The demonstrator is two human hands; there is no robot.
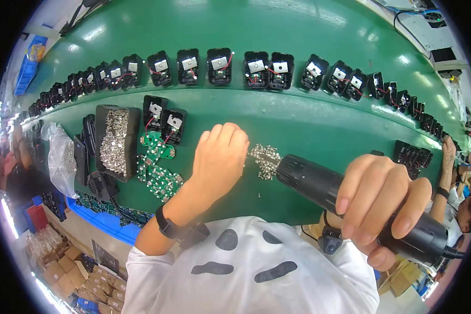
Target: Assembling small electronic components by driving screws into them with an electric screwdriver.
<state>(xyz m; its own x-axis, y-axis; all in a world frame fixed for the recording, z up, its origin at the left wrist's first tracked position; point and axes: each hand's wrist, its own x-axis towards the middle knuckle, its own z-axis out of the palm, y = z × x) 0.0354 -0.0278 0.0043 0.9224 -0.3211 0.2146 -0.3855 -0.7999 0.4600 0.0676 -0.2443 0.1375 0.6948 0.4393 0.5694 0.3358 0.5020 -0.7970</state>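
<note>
My right hand (384,196) is wrapped round a black corded electric screwdriver (311,180), held tilted with its bit pointing left. The bit lies over a small pile of silver screws (267,168) on the green table. Just left of that pile, my left hand (220,157) is closed, its back turned up and its fingertips hidden; whether a screw is pinched in them does not show. Two open black housings (174,124) with metal plates and red wires stand left of this hand. Several green circuit boards (161,182) lie below them.
A black bin (132,149) full of screws and a clear plastic bag (62,162) stand at left. Along the far ledge runs a long row of black housings (220,73). A blue tray (107,222) sits at the near edge. Another person's arm (447,162) reaches in at right.
</note>
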